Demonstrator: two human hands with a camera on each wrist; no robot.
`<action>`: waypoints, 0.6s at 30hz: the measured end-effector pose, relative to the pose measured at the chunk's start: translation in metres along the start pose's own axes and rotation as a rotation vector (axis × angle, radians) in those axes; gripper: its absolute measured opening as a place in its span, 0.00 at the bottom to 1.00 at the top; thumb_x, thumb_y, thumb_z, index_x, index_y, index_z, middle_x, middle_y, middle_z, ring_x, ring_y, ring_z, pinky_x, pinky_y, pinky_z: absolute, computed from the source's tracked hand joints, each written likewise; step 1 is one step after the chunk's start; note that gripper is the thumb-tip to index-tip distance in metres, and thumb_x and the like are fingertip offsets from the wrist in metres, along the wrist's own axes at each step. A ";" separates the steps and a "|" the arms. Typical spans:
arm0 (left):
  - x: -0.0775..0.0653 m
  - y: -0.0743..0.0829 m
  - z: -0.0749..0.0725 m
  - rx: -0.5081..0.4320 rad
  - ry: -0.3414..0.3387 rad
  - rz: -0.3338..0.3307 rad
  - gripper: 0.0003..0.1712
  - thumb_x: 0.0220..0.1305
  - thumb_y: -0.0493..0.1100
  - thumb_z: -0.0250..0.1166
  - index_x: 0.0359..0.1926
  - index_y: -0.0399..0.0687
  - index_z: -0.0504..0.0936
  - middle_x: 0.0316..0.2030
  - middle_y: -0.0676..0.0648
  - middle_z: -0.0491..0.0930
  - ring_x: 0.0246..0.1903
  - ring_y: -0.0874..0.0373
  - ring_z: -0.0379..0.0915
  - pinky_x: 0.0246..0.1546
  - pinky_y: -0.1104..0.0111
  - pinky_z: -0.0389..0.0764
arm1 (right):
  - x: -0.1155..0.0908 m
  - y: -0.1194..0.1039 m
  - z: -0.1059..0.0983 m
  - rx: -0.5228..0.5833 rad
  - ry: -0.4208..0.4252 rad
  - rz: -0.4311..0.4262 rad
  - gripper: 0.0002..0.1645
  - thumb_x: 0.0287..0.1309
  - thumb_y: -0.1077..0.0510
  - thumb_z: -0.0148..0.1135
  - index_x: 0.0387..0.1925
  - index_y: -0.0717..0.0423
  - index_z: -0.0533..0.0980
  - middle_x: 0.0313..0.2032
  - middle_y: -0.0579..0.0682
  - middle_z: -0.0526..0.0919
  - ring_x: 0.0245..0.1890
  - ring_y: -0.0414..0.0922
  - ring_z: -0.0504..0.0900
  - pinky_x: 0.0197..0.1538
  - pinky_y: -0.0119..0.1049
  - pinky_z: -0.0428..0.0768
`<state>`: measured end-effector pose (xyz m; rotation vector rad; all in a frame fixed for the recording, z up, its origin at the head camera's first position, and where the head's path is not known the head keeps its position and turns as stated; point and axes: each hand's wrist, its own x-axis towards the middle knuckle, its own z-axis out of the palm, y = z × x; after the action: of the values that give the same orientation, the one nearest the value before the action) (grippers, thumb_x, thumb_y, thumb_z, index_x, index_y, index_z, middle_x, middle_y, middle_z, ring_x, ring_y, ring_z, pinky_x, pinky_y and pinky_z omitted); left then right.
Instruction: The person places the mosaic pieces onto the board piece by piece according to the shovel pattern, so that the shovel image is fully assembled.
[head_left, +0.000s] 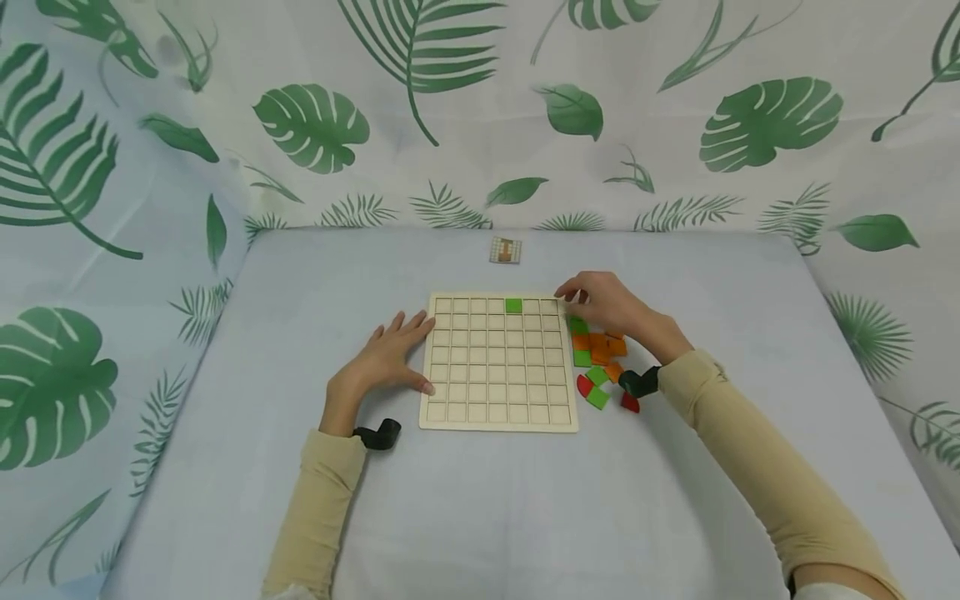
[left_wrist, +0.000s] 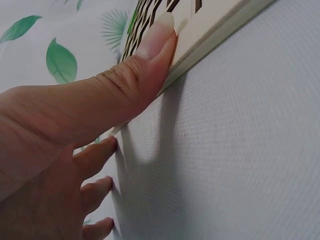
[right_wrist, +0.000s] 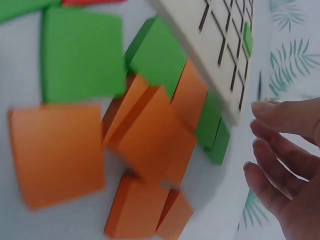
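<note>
A pale wooden grid board [head_left: 498, 421] lies flat, with one green square tile [head_left: 513, 306] in its far row. My left hand [head_left: 386, 354] rests at the board's left side, fingers spread. In the left wrist view its thumb [left_wrist: 155, 42] presses on the board's rim, while the other fingertips reach down by the edge. At the far right corner, my right hand [head_left: 607, 302] hovers with loosely bent fingers. Its thumb [right_wrist: 285, 115] and fingertips are close to the board's corner in the right wrist view, and nothing shows between them.
Right of the board lies a loose pile of green tiles [right_wrist: 82, 55], orange tiles [right_wrist: 60, 155] and red rounded pieces [head_left: 631, 402]. Behind the board is a small patterned card [head_left: 506, 250] with a grid and an orange shape. A leaf-print cloth [head_left: 465, 117] hangs around the table.
</note>
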<state>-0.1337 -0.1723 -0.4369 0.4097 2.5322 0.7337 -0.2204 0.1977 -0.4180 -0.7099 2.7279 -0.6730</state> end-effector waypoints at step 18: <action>0.002 0.000 0.002 0.013 0.007 -0.016 0.68 0.49 0.52 0.82 0.83 0.47 0.49 0.83 0.43 0.41 0.82 0.39 0.28 0.80 0.40 0.34 | -0.007 0.020 0.002 -0.019 -0.019 0.041 0.14 0.64 0.63 0.68 0.49 0.68 0.84 0.43 0.62 0.85 0.40 0.54 0.80 0.45 0.47 0.83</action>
<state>-0.1343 -0.1709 -0.4388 0.3919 2.5449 0.7146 -0.2223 0.2161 -0.4287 -0.6592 2.7269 -0.6289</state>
